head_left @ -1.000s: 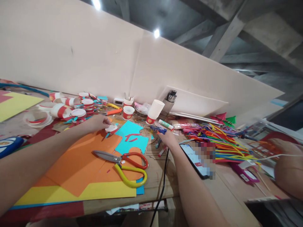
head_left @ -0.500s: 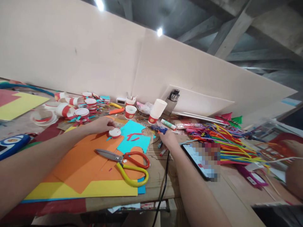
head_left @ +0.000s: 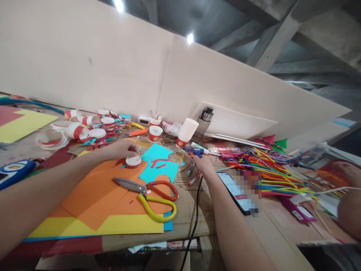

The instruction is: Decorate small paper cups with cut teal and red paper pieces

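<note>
My left hand (head_left: pixel 125 149) is over the orange paper (head_left: pixel 93 192), its curled fingers at the back edge of a short white-and-red paper cup piece (head_left: pixel 133 162) with a bit of turquoise paper at its side. The fingertips are partly hidden behind the piece. To the right, my right hand (head_left: pixel 203 165) is closed around a blue glue gun (head_left: pixel 194 151), whose black cord (head_left: pixel 195 222) runs down over the table edge. Between the hands lies turquoise paper (head_left: pixel 160 169) with red strips on it. Scissors (head_left: pixel 143 188) with red and yellow handles rest on the orange paper.
Several cut cup pieces (head_left: pixel 97 134) stand at the back left. Upright paper cups (head_left: pixel 155 134), a stack of cups (head_left: pixel 188 130) and a bottle (head_left: pixel 203 122) are along the wall. A phone (head_left: pixel 235 192) and pipe cleaners (head_left: pixel 276 169) lie right; another person's arm (head_left: pixel 349 210) is far right.
The cup piece has shifted slightly left and toward me at my left hand. My right hand has moved a little to the right with the glue gun.
</note>
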Demonstrator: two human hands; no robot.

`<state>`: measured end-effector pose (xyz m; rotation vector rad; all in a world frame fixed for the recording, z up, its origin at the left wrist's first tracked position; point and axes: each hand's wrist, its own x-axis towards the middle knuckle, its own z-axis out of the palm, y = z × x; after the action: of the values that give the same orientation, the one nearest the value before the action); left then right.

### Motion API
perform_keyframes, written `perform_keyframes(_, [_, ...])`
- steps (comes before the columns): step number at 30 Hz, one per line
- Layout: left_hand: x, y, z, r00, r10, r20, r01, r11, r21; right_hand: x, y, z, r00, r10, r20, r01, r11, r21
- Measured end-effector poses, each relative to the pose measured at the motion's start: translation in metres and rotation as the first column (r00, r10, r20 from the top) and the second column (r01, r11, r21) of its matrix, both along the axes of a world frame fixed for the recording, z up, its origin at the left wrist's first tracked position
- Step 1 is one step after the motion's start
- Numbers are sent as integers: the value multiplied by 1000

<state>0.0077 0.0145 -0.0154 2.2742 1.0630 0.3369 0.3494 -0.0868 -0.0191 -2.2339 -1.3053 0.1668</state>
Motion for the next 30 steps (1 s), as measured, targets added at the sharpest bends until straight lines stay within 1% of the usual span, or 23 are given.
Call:
perform_keyframes(2, [0, -1, 2, 1000, 6, -7, -6, 1000, -14, -2, -2, 1, 993, -13, -114, 16, 1000, 22])
perform_keyframes(5, [-2, 0, 4, 1000, -3, -2, 3, 1000, -30, -7, -3, 1, 961, 20, -276, 1, 997, 74])
perform_keyframes(6, [-3, 0, 5, 1000, -3, 18, 4, 999, -51, -9, -4, 0, 945, 33, -324, -3, 996, 91])
perform_keyframes(8, [-4, -2, 9, 996, 27, 89, -13, 989, -145, -14, -3, 0, 911, 55, -409, -2, 992, 129])
perform_keyframes(9, [-4, -3, 11, 989, 60, 132, -30, 976, -216, -17, -3, 0, 892, 67, -447, 1, 989, 150])
perform_keyframes(11, [-4, -6, 13, 969, 131, 208, -48, 931, -362, -23, -2, 1, 853, 96, -514, 5, 981, 193])
perform_keyframes(13, [-1, -9, 13, 941, 185, 282, -35, 885, -463, -28, -2, 2, 815, 129, -565, 6, 973, 231])
perform_keyframes(15, [1, -9, 11, 908, 217, 359, -1, 856, -516, -31, -3, 3, 769, 163, -618, 18, 961, 276])
perform_keyframes(18, [5, -7, 5, 872, 218, 439, 77, 824, -562, -30, -3, 2, 721, 212, -659, 39, 938, 344])
perform_keyframes(22, [9, -6, 1, 835, 224, 503, 152, 784, -602, -30, -5, 3, 730, 228, -644, 49, 923, 382])
perform_keyframes(23, [11, -6, 2, 825, 224, 518, 164, 783, -600, -31, -5, 5, 731, 238, -640, 45, 918, 393])
perform_keyframes(25, [16, -8, 5, 801, 222, 556, 175, 801, -572, -35, -7, 8, 727, 279, -627, 17, 906, 422])
perform_keyframes(28, [27, -10, 8, 754, 248, 608, 127, 854, -505, -41, -11, 13, 707, 374, -600, -57, 877, 478])
perform_keyframes(30, [35, -11, 10, 718, 246, 651, 77, 901, -426, -44, -14, 15, 704, 420, -572, -103, 858, 502])
